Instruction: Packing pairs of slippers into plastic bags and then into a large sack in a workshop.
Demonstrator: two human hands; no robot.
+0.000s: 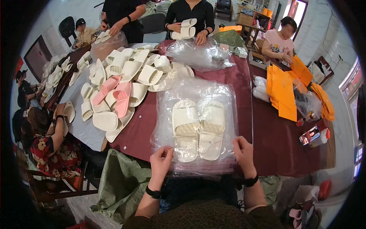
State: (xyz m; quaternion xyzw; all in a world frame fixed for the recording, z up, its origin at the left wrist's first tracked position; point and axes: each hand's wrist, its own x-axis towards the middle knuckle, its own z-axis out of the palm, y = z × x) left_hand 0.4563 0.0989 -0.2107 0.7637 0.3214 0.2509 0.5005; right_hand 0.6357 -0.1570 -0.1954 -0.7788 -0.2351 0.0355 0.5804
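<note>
A pair of cream slippers (198, 128) lies side by side inside a clear plastic bag (196, 95), on top of a stack of similar bags at the near edge of the dark red table (267, 141). My left hand (161, 160) pinches the bag's near left edge. My right hand (243, 150) grips its near right edge. Both hands wear dark wristbands.
A heap of cream and pink slippers (122, 80) covers the table's left side. Orange bags (284, 91) lie at the right. Across the table a person holds cream slippers (185, 28); other people sit around. A green sack (122, 179) hangs at my left.
</note>
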